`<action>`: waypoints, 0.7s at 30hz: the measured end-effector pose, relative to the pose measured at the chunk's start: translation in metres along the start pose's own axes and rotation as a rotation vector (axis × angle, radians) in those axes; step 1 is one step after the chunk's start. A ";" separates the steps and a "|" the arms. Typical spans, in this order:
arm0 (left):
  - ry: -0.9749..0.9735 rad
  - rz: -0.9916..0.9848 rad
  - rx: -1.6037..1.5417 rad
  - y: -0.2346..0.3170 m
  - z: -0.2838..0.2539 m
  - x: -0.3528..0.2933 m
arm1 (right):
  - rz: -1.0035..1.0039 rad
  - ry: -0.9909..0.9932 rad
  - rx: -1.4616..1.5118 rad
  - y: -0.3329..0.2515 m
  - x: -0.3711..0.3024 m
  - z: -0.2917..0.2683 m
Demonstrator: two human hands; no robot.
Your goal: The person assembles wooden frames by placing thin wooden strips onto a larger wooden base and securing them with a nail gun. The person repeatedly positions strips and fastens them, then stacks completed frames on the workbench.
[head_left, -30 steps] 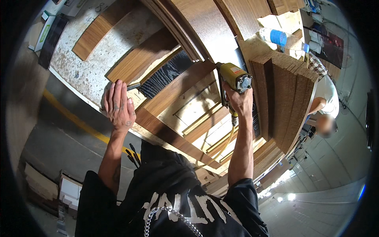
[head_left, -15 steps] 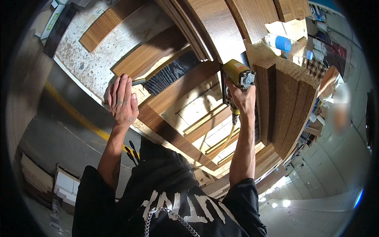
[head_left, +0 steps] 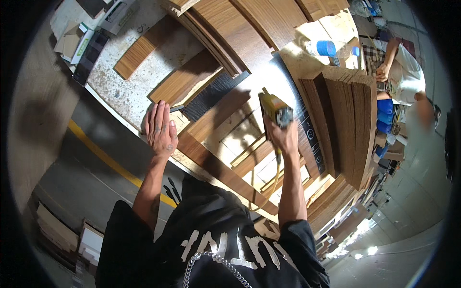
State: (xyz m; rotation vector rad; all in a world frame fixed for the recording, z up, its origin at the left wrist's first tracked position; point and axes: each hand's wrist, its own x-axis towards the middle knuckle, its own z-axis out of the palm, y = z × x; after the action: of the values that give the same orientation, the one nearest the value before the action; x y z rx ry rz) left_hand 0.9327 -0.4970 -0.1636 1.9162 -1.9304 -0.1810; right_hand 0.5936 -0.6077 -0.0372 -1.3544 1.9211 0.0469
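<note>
My left hand (head_left: 161, 127) lies flat, fingers stretched out, at the near-left end of a brown wood-grain board (head_left: 189, 77). Beside its fingertips is a small dark bar (head_left: 176, 108), which I cannot make out further. My right hand (head_left: 284, 137) is wrapped round the handle of a yellow and black air nailer (head_left: 277, 109), with a yellow hose (head_left: 277, 175) trailing from its grip toward me. Below the nailer lies a frame of wood-grain strips (head_left: 223, 113); a black-grained piece (head_left: 211, 97) lies along it. The nailer's tip appears apart from the wood.
Stacked wood-grain panels (head_left: 230, 33) stand at the far side. Thick stacked boards (head_left: 353, 125) rise on the right, beside a long black strip (head_left: 307, 125). A plastic bottle (head_left: 331, 49) lies behind them. Another person (head_left: 406, 77) is at far right.
My right hand has drawn the nailer left and nearer me, away from the frame's right corner, uncovering the long black strip. My left hand keeps its place on the board. The view has shifted.
</note>
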 end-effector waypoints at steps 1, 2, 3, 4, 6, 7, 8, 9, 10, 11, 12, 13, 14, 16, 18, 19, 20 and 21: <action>-0.007 -0.010 -0.001 0.001 0.000 0.000 | -0.036 0.044 0.065 0.000 -0.025 0.002; -0.012 -0.014 0.004 0.002 0.002 0.000 | -0.075 0.091 0.138 0.004 -0.051 0.005; -0.038 -0.039 0.013 0.001 0.003 -0.003 | -0.017 0.077 0.151 0.020 -0.074 0.010; -0.040 -0.031 0.031 0.000 0.005 -0.005 | 0.045 0.072 0.173 0.042 -0.095 0.019; -0.022 -0.008 0.048 0.000 0.006 -0.004 | 0.136 0.052 0.238 0.066 -0.144 0.028; -0.011 -0.008 0.052 0.001 0.005 -0.004 | 0.176 0.049 0.311 0.088 -0.167 0.034; 0.003 0.003 0.061 0.002 0.005 -0.003 | 0.213 0.049 0.397 0.116 -0.189 0.045; 0.014 0.017 0.069 0.003 0.005 -0.003 | 0.230 0.100 0.418 0.135 -0.210 0.053; 0.025 0.018 0.083 0.002 0.006 -0.005 | 0.245 0.143 0.431 0.152 -0.228 0.058; 0.038 0.020 0.099 0.001 0.007 -0.007 | 0.337 0.163 0.448 0.173 -0.243 0.065; 0.048 0.032 0.108 0.002 0.009 -0.007 | 0.440 0.190 0.470 0.194 -0.260 0.070; 0.079 0.042 0.066 0.000 0.010 -0.009 | 0.400 0.240 0.515 0.212 -0.274 0.072; 0.100 0.059 0.056 -0.004 0.014 -0.011 | 0.300 0.399 0.542 0.244 -0.288 0.085; 0.083 0.041 0.108 -0.004 0.019 -0.015 | 0.547 0.339 0.662 0.281 -0.317 0.076; 0.033 0.037 0.254 -0.004 0.021 -0.014 | 0.570 0.507 0.681 0.319 -0.343 0.074; -0.030 -0.024 0.284 0.015 0.012 -0.009 | 0.659 0.497 0.552 0.339 -0.355 0.068; 0.082 -0.037 0.301 -0.019 0.033 -0.020 | 0.612 0.563 0.585 0.376 -0.360 0.071; 0.126 -0.048 0.261 0.000 0.030 -0.022 | 0.619 0.632 0.527 0.399 -0.367 0.069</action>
State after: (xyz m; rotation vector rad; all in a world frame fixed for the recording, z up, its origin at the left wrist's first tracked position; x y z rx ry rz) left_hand 0.9207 -0.4814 -0.1949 2.0832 -1.9020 0.1835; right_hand 0.3570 -0.1148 -0.0175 -0.4061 2.5637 -0.6048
